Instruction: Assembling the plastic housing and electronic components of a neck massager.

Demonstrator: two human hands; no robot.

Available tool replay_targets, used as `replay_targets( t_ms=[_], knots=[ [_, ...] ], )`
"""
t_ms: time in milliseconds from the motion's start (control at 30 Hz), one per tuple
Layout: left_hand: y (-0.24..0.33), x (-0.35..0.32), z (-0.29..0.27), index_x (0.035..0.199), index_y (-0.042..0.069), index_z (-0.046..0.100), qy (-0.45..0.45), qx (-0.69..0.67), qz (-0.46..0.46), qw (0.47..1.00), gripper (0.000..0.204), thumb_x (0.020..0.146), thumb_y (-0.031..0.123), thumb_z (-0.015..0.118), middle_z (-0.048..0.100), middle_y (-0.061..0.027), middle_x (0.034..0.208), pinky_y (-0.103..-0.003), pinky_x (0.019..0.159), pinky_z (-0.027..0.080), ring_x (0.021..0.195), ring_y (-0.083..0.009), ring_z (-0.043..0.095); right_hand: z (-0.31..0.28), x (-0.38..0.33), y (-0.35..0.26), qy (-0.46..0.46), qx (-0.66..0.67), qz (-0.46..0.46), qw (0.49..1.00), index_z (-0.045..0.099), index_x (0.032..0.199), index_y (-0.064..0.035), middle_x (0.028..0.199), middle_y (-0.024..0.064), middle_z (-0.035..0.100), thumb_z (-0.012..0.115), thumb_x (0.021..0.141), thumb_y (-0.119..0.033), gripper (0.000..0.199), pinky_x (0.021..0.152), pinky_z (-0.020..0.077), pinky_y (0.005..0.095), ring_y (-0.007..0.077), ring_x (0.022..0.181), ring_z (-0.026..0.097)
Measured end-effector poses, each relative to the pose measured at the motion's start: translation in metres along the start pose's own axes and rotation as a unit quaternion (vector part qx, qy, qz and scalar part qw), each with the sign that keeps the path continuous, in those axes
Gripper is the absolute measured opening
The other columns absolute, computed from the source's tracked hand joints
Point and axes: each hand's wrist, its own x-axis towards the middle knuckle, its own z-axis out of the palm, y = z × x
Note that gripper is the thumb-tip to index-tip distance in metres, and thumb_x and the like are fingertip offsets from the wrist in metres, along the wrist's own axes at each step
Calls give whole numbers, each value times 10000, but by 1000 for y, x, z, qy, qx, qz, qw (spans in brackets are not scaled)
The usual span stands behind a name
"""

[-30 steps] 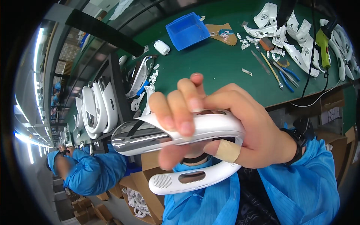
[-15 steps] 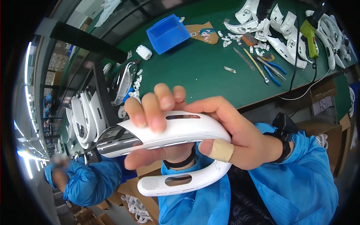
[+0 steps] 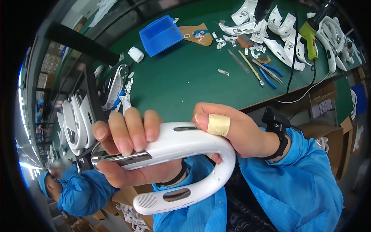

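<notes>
A white U-shaped neckband device (image 3: 181, 140) is held in the air before my chest, its curved bend to the right. One arm ends in a glossy dark cover; the lower arm has a dotted grille and a dark oval window. My left hand (image 3: 133, 133) wraps around the glossy end, fingers over the top and thumb along the lower side. Near the bend, my right hand (image 3: 245, 135) grips the device, its thumb, wrapped in beige tape, pressing beside a dark slot. The other right fingers are mostly hidden behind it.
On the green bench (image 3: 166, 89) are a blue bin (image 3: 160, 36), a white bottle (image 3: 136, 54), pliers (image 3: 268, 71), a green hand tool (image 3: 309, 38) and several white shells (image 3: 284, 50). Similar devices (image 3: 75, 123) stand at left, near another person in blue (image 3: 79, 189).
My left hand has slid left onto the glossy end. The right thumb has moved from the device's inner side to its top near the slot. The bench has shifted left in view.
</notes>
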Motion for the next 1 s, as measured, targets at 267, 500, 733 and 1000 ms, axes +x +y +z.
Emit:
replay_targets(
  t_ms=[267, 500, 733, 1000],
  knots=[
    [-15, -8, 9, 1175, 55, 512, 96, -122, -27, 988, 315, 977, 277, 616, 533, -31, 943, -323, 741, 443, 824, -134, 490, 20, -8, -5, 22, -31, -55, 998, 581, 937, -35, 816, -9, 547, 485, 1087, -332, 346, 660, 418, 242, 61, 746, 487],
    [-19, -11, 6, 1188, 68, 477, 102, -121, 8, 987, 346, 985, 319, 602, 538, -45, 928, -327, 696, 437, 806, -145, 489, 22, -2, -6, 85, -123, -89, 985, 583, 885, -7, 741, 43, 533, 513, 1073, -292, 348, 654, 420, 287, 108, 720, 476],
    [-24, -6, 3, 1229, 70, 449, 85, -19, -13, 996, 481, 997, 485, 519, 589, -144, 917, -429, 721, 512, 799, -256, 580, 18, -2, -8, 74, -172, -124, 975, 533, 879, -33, 768, 19, 466, 493, 1081, -280, 322, 669, 402, 285, 97, 743, 424],
    [-29, -5, 7, 1223, 108, 409, 59, -73, 15, 995, 393, 1028, 438, 495, 601, -131, 914, -432, 706, 510, 778, -251, 589, 15, -7, -4, 59, -169, -136, 974, 500, 898, -63, 803, -9, 429, 399, 1111, -324, 352, 692, 382, 258, 69, 762, 394]
  ],
)
